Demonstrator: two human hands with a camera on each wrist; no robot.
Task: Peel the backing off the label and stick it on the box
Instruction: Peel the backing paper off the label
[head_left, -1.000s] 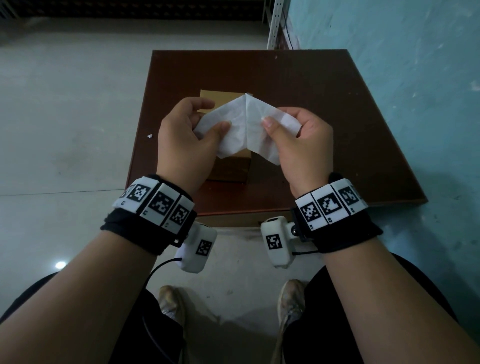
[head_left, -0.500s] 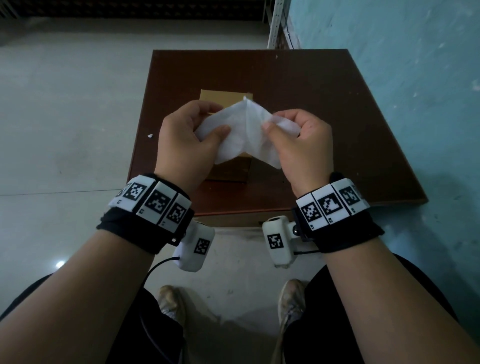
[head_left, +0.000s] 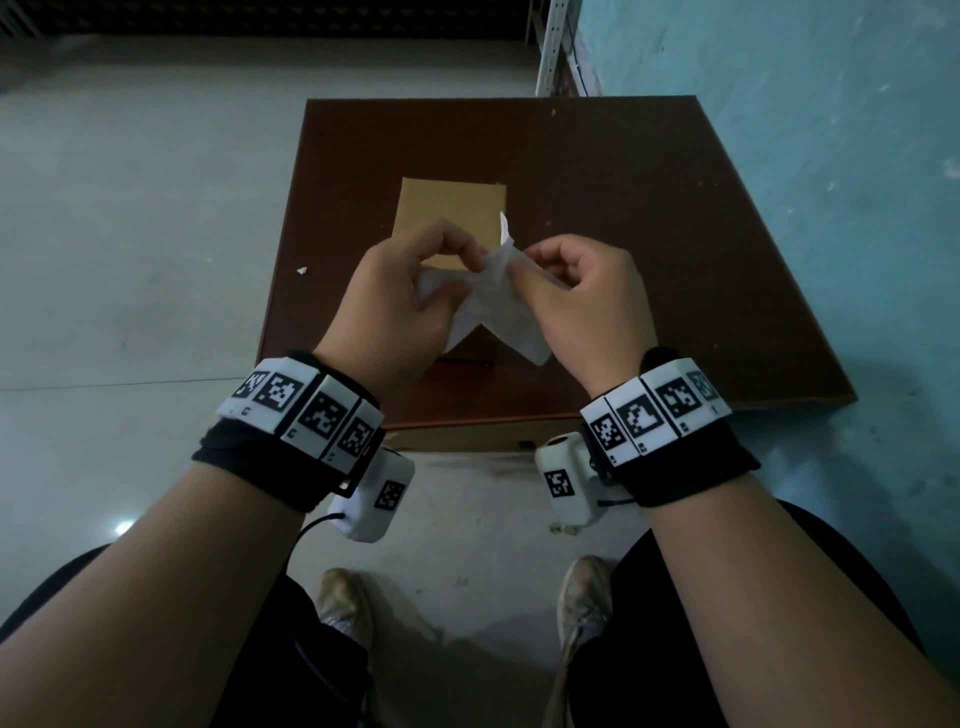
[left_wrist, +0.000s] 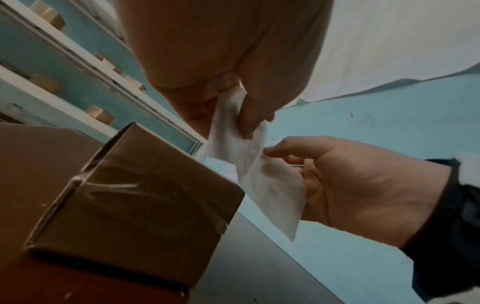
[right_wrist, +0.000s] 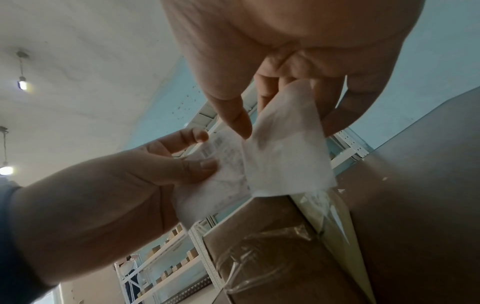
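Two hands, one label, one box, one table. Both hands hover mid-frame in the head view, above the near end of the cardboard box (head_left: 451, 208), not touching it.

Left hand (head_left: 395, 296): thumb and fingers pinching the left sheet of the white label (head_left: 493, 306). Right wrist view shows this sheet carries faint print and a barcode, thumb pressed on its face. Likely the label proper.

Right hand (head_left: 582, 301): thumb and forefinger pinching the right sheet, blank and white, likely the backing (right_wrist: 285, 156). Remaining fingers curled loosely behind it.

The two sheets meet at a raised ridge between the hands and splay downward in an inverted V. Whether they are joined along that ridge or only at a corner, cannot tell.

Box: one, brown, sealed with clear tape across its top seam, standing on the dark brown table (head_left: 675, 234). Its long axis runs away from the viewer, toward the upper frame. It lies directly below and beyond the hands, roughly centred between them; the left hand sits slightly more over it.

Judgement: peel partly done. Printed sheet would need to drop straight down and forward onto the box top.

Also: one scrap of white paper (head_left: 302, 270) on the floor, left of the table.
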